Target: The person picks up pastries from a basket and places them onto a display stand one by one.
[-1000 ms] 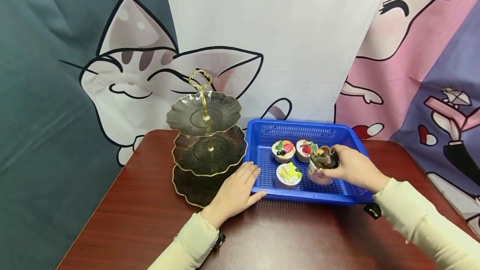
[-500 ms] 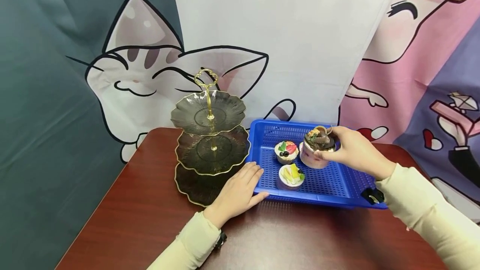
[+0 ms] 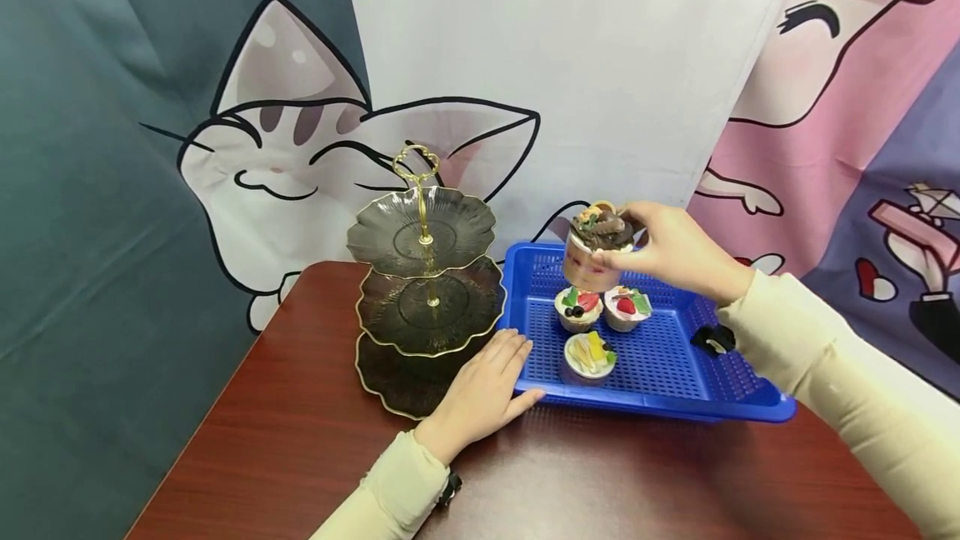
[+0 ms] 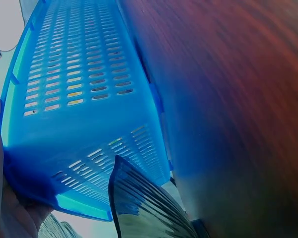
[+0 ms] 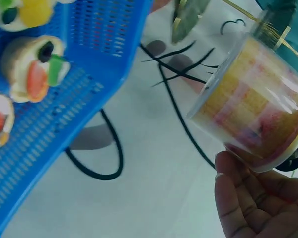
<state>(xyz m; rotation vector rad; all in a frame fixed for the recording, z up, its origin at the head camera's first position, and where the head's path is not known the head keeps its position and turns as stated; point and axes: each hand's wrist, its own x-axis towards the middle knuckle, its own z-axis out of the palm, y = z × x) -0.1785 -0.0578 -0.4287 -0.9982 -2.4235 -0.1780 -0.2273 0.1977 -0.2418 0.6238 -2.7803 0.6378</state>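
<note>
My right hand [image 3: 671,250] grips a layered cake in a clear cup [image 3: 588,267], with chocolate-coloured pieces on top. It is lifted above the back part of the blue plastic basket [image 3: 652,404]. In the right wrist view, the yellow and pink layers of the cup cake [image 5: 256,106] show, with fingertips near one end. My left hand [image 3: 486,383] rests on the basket's near left corner, fingers stretched along the rim. Inside the basket are a berry-topped cupcake [image 3: 578,312], a raspberry-topped cupcake [image 3: 626,307] and a yellow-fruit dessert cup [image 3: 588,358].
A dark three-tier serving stand [image 3: 433,315] with gold edges and a gold loop handle stands left of the basket, close to my left hand. Both stand on a reddish-brown table [image 3: 270,440]. A printed cloth backdrop [image 3: 585,65] hangs behind the table.
My right hand has raised the cup cake out of the basket and carried it up and left, uncovering the raspberry-topped cupcake. My left hand stays on the basket's corner. The view shifts slightly.
</note>
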